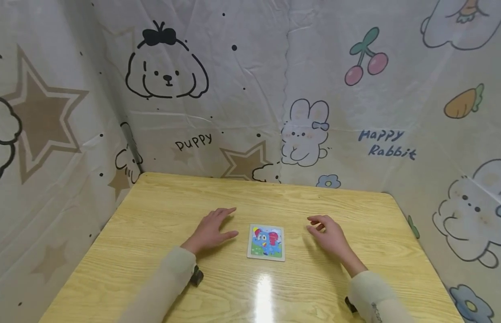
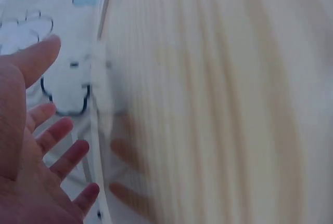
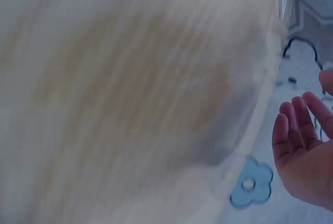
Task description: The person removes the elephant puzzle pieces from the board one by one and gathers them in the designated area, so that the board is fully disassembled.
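- So the square picture board [image 1: 266, 242] with the blue elephant is lying flat on the wooden table [image 1: 161, 211], sitting between the two hands and touching neither.
- Left hand [image 1: 211, 229] is on one side of it: thumb and fingers spread apart, nothing in it, so I'd call that released.
- Right hand [image 1: 328, 233] is on the other side, fingers a bit bent but loose. Nothing in that one either.
- Progress-wise, the elephant looks whole from up here, no obvious gap in it. If it's a puzzle, any seams are too small for me to make out.
- My guess is it's either all finished or not started yet; honestly can't tell which from this one moment.
- What's left? If finished, nothing I can spot. If not, basically all the handling, since nobody's got a grip on the board.
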`<state>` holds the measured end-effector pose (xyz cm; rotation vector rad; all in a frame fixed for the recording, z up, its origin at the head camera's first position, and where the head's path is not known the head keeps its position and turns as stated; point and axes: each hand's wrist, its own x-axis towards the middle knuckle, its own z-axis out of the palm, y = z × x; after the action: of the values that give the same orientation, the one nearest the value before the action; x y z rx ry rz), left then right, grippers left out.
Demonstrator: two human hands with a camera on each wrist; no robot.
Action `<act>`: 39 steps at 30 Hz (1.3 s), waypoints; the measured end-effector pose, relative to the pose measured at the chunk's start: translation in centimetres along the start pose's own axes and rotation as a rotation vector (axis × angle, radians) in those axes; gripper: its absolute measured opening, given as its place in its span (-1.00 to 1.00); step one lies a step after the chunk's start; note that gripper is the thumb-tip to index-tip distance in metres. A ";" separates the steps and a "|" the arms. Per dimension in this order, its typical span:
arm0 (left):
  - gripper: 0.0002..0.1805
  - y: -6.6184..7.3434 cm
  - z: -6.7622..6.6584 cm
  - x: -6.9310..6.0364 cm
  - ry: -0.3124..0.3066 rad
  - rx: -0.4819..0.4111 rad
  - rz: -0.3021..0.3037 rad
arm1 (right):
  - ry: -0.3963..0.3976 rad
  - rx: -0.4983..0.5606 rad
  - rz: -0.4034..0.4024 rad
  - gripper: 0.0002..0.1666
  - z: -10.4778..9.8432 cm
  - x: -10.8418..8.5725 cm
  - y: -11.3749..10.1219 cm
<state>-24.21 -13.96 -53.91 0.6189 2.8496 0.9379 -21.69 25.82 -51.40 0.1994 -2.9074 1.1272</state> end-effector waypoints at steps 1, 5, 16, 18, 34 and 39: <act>-0.13 0.4 0.4 0.2 -0.010 -0.009 0.003 | -0.012 0.017 0.010 -0.56 0.6 0.2 -0.3; -0.07 1.6 1.7 0.9 -0.070 -0.063 0.024 | -0.054 0.076 0.060 -0.61 2.7 0.6 -1.6; 0.22 3.4 3.5 1.2 -0.187 -0.151 0.059 | -0.140 0.108 0.113 -0.69 5.5 1.7 -3.6; 0.23 3.4 3.6 1.1 -0.187 -0.139 0.064 | -0.146 0.097 0.114 -0.70 5.6 1.8 -3.8; 0.08 3.9 4.2 0.7 -0.191 -0.048 0.075 | -0.152 0.060 0.124 -0.64 5.9 2.2 -4.0; 0.07 3.9 4.0 0.6 -0.194 -0.040 0.084 | -0.142 0.062 0.134 -0.66 6.0 2.3 -3.9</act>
<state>-22.60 -8.65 -54.87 0.7852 2.6462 0.8905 -23.35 18.60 -53.08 0.0902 -3.0523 1.2733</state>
